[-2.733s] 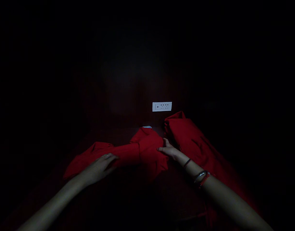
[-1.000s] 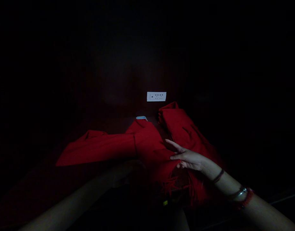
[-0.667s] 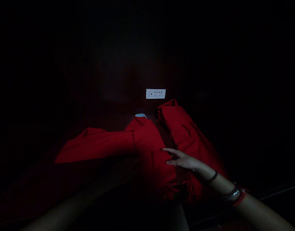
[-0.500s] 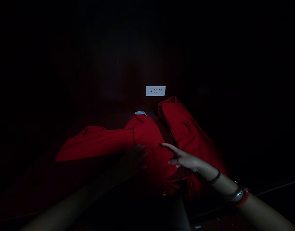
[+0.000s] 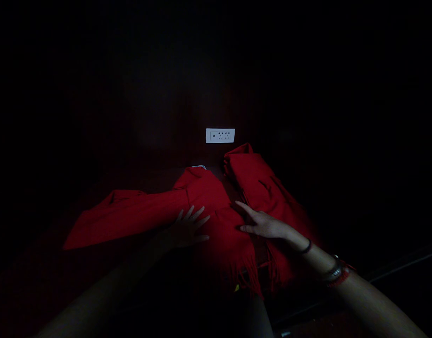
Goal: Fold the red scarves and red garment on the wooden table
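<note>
A red scarf (image 5: 205,192) with a fringed end lies on a dark surface, one part stretching off to the left and the fringe hanging at the near edge. My left hand (image 5: 189,227) is spread over the scarf's middle, fingers apart, in deep shadow. On the scarf's right side, my right hand (image 5: 263,224) reaches in with its index finger and thumb apart; its other fingers are mostly hidden. Neither hand grips the cloth. To the right lies a folded red cloth (image 5: 258,176), which looks like a second scarf.
A white power outlet (image 5: 220,135) sits on the dark wall behind. The edge of a pale flat object (image 5: 199,166) shows behind the scarf. A leg (image 5: 260,314) is below the near edge. Most of the surroundings are too dark to make out.
The fringed end of the scarf now hangs straighter over the near edge. My left hand has spread flatter and moved slightly left. The view has shifted a little; the pale object is more covered.
</note>
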Motion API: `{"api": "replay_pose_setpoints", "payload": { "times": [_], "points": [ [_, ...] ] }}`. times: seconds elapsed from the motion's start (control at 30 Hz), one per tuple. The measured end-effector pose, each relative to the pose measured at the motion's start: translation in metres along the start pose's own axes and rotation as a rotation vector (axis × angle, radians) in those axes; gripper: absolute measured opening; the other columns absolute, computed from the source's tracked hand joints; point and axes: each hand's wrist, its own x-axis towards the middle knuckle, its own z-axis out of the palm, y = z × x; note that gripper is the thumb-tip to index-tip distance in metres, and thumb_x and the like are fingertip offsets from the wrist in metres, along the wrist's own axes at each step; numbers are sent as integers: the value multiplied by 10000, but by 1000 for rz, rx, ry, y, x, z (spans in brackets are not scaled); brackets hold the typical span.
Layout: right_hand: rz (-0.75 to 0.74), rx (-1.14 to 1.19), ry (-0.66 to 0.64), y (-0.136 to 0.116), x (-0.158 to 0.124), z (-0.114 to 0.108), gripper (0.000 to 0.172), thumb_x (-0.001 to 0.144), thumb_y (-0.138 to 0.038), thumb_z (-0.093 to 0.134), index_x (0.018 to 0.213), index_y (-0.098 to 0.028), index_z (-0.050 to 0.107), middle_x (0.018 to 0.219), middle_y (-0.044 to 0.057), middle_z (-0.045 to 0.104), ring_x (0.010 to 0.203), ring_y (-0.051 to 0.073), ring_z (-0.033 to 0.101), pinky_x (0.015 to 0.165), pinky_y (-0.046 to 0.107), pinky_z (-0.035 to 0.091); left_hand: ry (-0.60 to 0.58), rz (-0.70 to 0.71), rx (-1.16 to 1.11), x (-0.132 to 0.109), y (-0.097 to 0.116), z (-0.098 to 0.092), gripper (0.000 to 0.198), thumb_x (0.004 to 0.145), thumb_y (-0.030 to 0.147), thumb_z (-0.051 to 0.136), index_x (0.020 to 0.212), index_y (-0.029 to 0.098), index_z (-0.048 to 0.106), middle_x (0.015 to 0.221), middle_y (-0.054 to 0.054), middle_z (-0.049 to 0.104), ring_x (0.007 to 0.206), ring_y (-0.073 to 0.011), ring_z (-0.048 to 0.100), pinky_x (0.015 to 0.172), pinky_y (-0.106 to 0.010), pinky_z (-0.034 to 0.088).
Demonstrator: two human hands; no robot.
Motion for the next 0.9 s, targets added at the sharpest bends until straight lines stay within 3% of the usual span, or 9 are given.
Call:
{"api": "replay_pose_setpoints", "payload": {
  "times": [0.1, 0.17, 0.3, 0.37, 0.43, 0.5, 0.6, 0.8, 0.9],
  "points": [
    [-87, 44, -82, -1, -3, 6, 936, 661, -239, 631, 1384, -196, 38, 1185, 107, 486, 851, 147, 547, 739, 263, 445, 28, -31, 20, -7, 0, 6, 692, 748, 659, 309, 1344, 325, 196, 1439, -61, 82, 1276, -381, 65, 939, -630, 115],
    [-143, 8, -85, 2, -1, 14, 917, 647, -151, 612, 1383, -197, 66, 1264, 113, 416, 988, 178, 510, 828, 283, 419, 95, -30, 37, -9, 2, 9, 636, 780, 607, 325, 1334, 303, 249, 1436, -73, 104, 1278, -371, 79, 945, -624, 120],
    [-209, -243, 113, 8, 4, 32, 772, 664, 1, 438, 1365, -209, 192, 1259, 126, 398, 1065, 213, 464, 882, 351, 393, 202, 243, 6, -16, 11, 9, 454, 874, 406, 287, 1297, 251, 343, 1423, -53, 185, 1296, -261, 123, 1030, -489, 124],
    [-212, -368, 237, 8, 3, 37, 742, 679, 7, 411, 1356, -226, 220, 1291, 141, 339, 1103, 243, 420, 888, 407, 380, 193, 375, -48, -20, 14, 8, 471, 873, 404, 302, 1319, 255, 294, 1417, -41, 206, 1292, -231, 157, 1044, -432, 159],
    [-278, -452, 294, 6, -2, 39, 686, 707, -40, 451, 1339, -233, 266, 1340, 134, 256, 1173, 273, 325, 927, 444, 334, 169, 406, -79, -23, 13, 9, 526, 853, 450, 335, 1338, 265, 243, 1418, -42, 203, 1287, -244, 171, 1038, -436, 179],
    [-388, -459, 222, 6, -7, 40, 624, 739, -146, 514, 1320, -228, 302, 1346, 115, 239, 1204, 265, 270, 959, 425, 308, 153, 406, -86, -22, 9, 10, 554, 841, 475, 350, 1343, 276, 223, 1422, -41, 187, 1288, -258, 163, 1035, -453, 173],
    [-460, -382, 39, 8, -12, 41, 582, 768, -323, 537, 1299, -212, 326, 1254, 104, 351, 1147, 214, 347, 946, 368, 344, 154, 427, -103, -17, 2, 13, 582, 829, 489, 372, 1347, 283, 206, 1428, -35, 165, 1292, -259, 146, 1037, -448, 168],
    [-466, -375, 8, 4, -6, 43, 615, 754, -458, 520, 1282, -183, 361, 1234, 120, 383, 1163, 222, 328, 968, 390, 310, 150, 421, -121, 0, -9, 13, 606, 807, 515, 398, 1338, 270, 238, 1425, -53, 176, 1288, -296, 131, 1011, -478, 202],
    [-492, -366, -100, 1, -7, 42, 635, 731, -472, 542, 1275, -186, 381, 1278, 124, 355, 1194, 223, 305, 978, 380, 295, 127, 407, -119, 3, -12, 13, 610, 805, 518, 398, 1338, 272, 231, 1425, -55, 177, 1284, -299, 150, 999, -480, 226]
  ]
}}
